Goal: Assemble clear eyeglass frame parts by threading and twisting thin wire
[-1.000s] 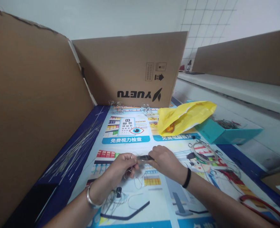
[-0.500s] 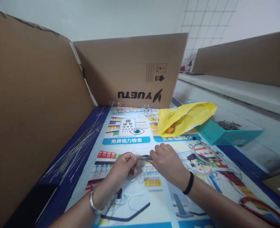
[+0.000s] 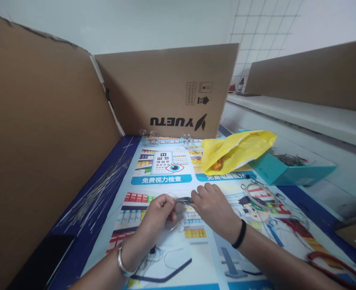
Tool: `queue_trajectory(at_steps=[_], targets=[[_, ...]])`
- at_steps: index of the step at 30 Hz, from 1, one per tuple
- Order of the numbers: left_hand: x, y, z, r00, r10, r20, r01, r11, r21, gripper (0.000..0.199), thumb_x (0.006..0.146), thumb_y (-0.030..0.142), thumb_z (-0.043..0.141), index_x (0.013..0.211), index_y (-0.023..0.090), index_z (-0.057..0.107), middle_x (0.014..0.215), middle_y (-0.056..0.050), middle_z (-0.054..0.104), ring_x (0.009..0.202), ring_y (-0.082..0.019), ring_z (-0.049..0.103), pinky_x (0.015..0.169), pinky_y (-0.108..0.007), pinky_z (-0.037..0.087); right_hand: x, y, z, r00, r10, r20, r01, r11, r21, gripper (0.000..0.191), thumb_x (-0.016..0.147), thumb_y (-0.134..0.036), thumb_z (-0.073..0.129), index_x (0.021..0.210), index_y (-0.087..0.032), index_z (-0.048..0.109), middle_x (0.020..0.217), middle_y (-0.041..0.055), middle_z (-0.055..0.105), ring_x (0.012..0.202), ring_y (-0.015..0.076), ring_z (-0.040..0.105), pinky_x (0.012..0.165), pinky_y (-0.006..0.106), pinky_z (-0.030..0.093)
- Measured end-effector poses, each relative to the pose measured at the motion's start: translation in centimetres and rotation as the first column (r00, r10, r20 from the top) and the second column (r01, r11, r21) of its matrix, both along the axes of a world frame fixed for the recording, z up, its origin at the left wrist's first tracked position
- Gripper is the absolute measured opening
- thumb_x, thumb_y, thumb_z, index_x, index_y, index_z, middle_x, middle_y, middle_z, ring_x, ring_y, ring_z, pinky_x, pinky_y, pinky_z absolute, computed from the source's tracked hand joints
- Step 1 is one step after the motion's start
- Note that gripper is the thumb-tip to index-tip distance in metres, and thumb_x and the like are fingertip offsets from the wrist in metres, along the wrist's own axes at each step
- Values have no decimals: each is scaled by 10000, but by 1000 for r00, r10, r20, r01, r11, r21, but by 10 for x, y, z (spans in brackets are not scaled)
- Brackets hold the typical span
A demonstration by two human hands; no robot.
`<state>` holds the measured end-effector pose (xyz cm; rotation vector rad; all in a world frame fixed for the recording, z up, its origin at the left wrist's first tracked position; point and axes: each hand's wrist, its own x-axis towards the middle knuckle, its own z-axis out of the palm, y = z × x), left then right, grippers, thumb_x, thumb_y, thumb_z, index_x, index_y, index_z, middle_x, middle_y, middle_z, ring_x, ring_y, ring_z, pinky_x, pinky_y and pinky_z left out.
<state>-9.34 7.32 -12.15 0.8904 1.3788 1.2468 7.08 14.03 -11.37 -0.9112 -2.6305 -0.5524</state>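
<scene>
My right hand (image 3: 212,207) is closed around the handles of small metal pliers (image 3: 184,199), whose jaws point left. My left hand (image 3: 158,213) is closed in a pinch right at the tips of the jaws, on thin wire (image 3: 180,226) that loops out below and between the hands. Exactly where the jaws meet the wire is too small to make out. Under my left wrist lies a loose tangle of thin wire (image 3: 149,257), beside a dark curved strip (image 3: 166,277) on the printed sheet (image 3: 193,257).
Straight wires (image 3: 95,193) lie on the left. Farther back are a yellow bag (image 3: 241,149) and a teal box (image 3: 299,175) of wire pieces. A wire coil (image 3: 261,195) and red-handled tool (image 3: 332,259) lie right. Cardboard panels (image 3: 166,88) stand behind and left.
My left hand and forearm have shifted slightly to the right, with a small turn of the wrist. My right hand and the pliers look almost the same.
</scene>
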Motion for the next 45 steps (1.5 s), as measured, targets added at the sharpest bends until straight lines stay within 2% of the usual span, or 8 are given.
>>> queue_trajectory(at_steps=[6, 11, 17, 23, 32, 38, 41, 45], targets=[[1, -1, 0, 1000, -4, 25, 4, 1000, -1, 191, 758, 260, 547, 604, 165, 484, 493, 32, 511, 446, -75, 433, 466, -189, 317, 1, 3, -2, 1000, 9, 20, -9, 1000, -2, 54, 806, -227, 571, 789, -182, 545, 744, 48, 530, 737, 217, 424, 634, 339, 242], [-1, -1, 2, 995, -43, 88, 42, 999, 9, 187, 738, 252, 575, 597, 156, 498, 542, 20, 536, 447, -71, 448, 481, -200, 334, 2, 6, 0, 999, 41, -4, -41, 998, -40, 109, 799, -281, 595, 758, -187, 558, 736, 43, 538, 744, 213, 435, 638, 334, 246], [-10, 2, -2, 986, -15, 167, 9, 999, 38, 198, 762, 308, 581, 651, 148, 544, 589, 13, 556, 464, -68, 475, 477, -192, 345, 7, 21, -7, 992, -14, -125, -15, 974, -224, 234, 818, -394, 558, 721, -183, 583, 740, 41, 556, 768, 190, 470, 685, 307, 293], [-13, 4, -5, 976, 79, 202, -88, 995, 39, 201, 757, 336, 591, 679, 156, 547, 581, 25, 547, 460, -64, 469, 467, -186, 345, 11, 31, -13, 980, -1, -198, -74, 926, -370, 299, 844, -430, 503, 703, -179, 583, 718, 30, 562, 728, 164, 496, 661, 272, 326], [-11, 4, -4, 990, 46, 137, -54, 997, 58, 161, 745, 303, 589, 679, 167, 537, 634, 29, 550, 473, -65, 477, 477, -194, 355, 11, 27, -16, 976, -17, -217, -35, 971, -235, 285, 850, -412, 502, 718, -178, 596, 694, 27, 593, 691, 154, 531, 639, 255, 348], [-10, 4, -4, 989, -147, -30, 147, 989, 10, 186, 756, 288, 579, 627, 162, 533, 478, 28, 511, 427, -76, 450, 449, -197, 298, 12, 25, -8, 964, 6, -265, -49, 986, -158, 290, 844, -420, 514, 722, -172, 603, 682, 30, 591, 698, 152, 535, 651, 252, 352], [-9, 2, -2, 980, -200, 11, 200, 980, 1, 195, 758, 293, 595, 628, 156, 547, 502, 19, 527, 437, -75, 455, 452, -197, 293, 10, 23, -9, 961, 3, -276, -54, 983, -178, 272, 839, -413, 525, 729, -176, 602, 687, 25, 590, 704, 152, 536, 656, 251, 356], [-10, 0, 0, 961, -226, 160, 220, 974, 55, 195, 775, 306, 597, 664, 148, 567, 600, -3, 565, 467, -66, 457, 466, -194, 293, 8, 24, -13, 956, -12, -294, -57, 972, -227, 262, 845, -406, 517, 751, -177, 602, 715, 28, 584, 723, 152, 525, 668, 253, 358]])
